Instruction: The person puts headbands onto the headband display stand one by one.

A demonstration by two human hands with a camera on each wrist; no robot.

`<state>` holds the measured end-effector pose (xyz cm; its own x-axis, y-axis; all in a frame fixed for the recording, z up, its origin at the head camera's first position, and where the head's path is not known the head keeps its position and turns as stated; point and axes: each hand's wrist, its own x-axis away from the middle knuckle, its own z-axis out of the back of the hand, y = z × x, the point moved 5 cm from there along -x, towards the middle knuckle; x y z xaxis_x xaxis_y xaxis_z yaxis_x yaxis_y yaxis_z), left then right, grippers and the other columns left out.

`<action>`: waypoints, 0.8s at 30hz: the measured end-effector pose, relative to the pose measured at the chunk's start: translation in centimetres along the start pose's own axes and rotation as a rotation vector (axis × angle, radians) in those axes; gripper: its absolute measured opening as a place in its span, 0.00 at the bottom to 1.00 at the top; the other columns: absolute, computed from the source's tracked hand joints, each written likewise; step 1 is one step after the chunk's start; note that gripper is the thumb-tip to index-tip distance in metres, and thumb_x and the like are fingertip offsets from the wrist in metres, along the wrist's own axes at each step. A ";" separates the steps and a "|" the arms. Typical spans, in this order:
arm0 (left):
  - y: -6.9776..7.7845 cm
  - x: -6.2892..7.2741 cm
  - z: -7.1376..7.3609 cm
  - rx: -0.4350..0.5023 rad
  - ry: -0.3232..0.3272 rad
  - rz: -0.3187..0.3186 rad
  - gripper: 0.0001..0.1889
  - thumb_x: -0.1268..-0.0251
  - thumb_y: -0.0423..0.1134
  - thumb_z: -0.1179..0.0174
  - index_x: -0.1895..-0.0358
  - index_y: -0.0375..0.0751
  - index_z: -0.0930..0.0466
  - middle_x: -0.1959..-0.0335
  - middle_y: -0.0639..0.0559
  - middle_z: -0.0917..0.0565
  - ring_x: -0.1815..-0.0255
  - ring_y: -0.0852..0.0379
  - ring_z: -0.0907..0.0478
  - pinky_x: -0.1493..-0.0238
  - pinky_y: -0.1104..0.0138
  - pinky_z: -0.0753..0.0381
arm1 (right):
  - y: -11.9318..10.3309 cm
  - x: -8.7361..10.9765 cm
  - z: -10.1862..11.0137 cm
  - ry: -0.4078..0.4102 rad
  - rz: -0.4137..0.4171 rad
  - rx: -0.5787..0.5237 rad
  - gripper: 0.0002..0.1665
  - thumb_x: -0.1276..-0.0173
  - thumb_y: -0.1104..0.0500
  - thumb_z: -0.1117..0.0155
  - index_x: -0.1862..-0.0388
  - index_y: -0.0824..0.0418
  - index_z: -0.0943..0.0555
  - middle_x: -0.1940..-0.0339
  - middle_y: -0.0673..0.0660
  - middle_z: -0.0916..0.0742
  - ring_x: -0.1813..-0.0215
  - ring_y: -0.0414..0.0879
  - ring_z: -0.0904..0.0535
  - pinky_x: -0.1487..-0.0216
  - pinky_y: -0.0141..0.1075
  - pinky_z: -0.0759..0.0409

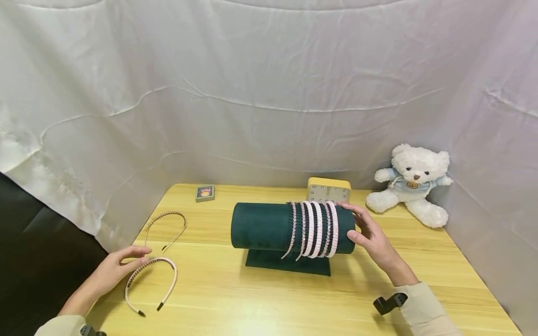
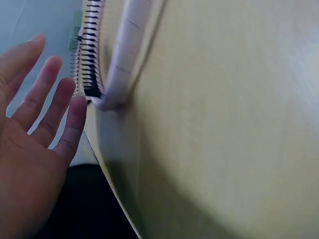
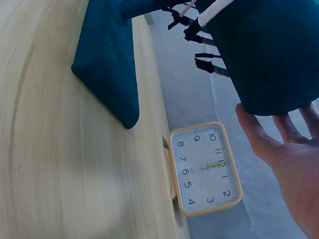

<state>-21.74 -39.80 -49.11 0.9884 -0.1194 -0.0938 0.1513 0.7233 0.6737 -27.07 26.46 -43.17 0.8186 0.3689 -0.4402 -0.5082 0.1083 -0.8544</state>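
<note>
A dark green velvet headband stand (image 1: pixel 260 225), a horizontal roll on a flat base, stands mid-table. Several pink and white headbands (image 1: pixel 319 229) hang side by side over its right half. My right hand (image 1: pixel 371 238) grips the roll's right end, thumb on the front and fingers over the top; the right wrist view has its fingertips at the roll's rim (image 3: pixel 271 112). On the left, my left hand (image 1: pixel 111 273) is spread with relaxed fingers beside a pale pink headband (image 1: pixel 157 259) with dark-striped wrapping. A second, beige headband (image 1: pixel 168 213) lies farther back.
Behind the roll is a yellow-framed clock (image 1: pixel 329 183). A white teddy bear (image 1: pixel 418 163) in a blue top sits at the back right corner. At the back left lies a small grey-green box (image 1: pixel 205 193). Grey curtains (image 1: pixel 260 93) enclose the wooden table (image 1: pixel 201 289).
</note>
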 end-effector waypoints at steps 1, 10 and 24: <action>-0.2 0.1 -0.1 -0.004 -0.006 0.012 0.15 0.19 0.42 0.34 0.39 0.39 0.12 0.36 0.39 0.13 0.45 0.85 0.26 0.50 0.75 0.17 | 0.0 0.0 0.0 -0.001 0.000 -0.001 0.37 0.20 0.74 0.46 0.15 0.64 0.37 0.13 0.61 0.31 0.20 0.38 0.30 0.29 0.27 0.24; -1.4 0.6 -0.9 0.014 -0.068 -0.011 0.12 0.20 0.38 0.33 0.41 0.40 0.10 0.41 0.47 0.11 0.48 0.79 0.21 0.51 0.74 0.19 | 0.5 0.1 0.1 0.002 0.001 -0.001 0.37 0.20 0.74 0.47 0.15 0.64 0.37 0.13 0.57 0.30 0.19 0.38 0.30 0.28 0.26 0.25; -1.4 0.7 -1.1 -0.024 -0.105 -0.022 0.11 0.19 0.43 0.33 0.42 0.50 0.08 0.34 0.39 0.14 0.42 0.85 0.27 0.46 0.79 0.21 | 0.2 0.0 0.0 0.005 -0.021 0.022 0.37 0.19 0.72 0.46 0.14 0.61 0.38 0.13 0.51 0.30 0.19 0.37 0.32 0.28 0.25 0.27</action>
<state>-21.21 -40.11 -50.95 0.9783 -0.2048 -0.0303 0.1743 0.7357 0.6545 -27.15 26.49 -43.37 0.8307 0.3613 -0.4237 -0.4966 0.1367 -0.8572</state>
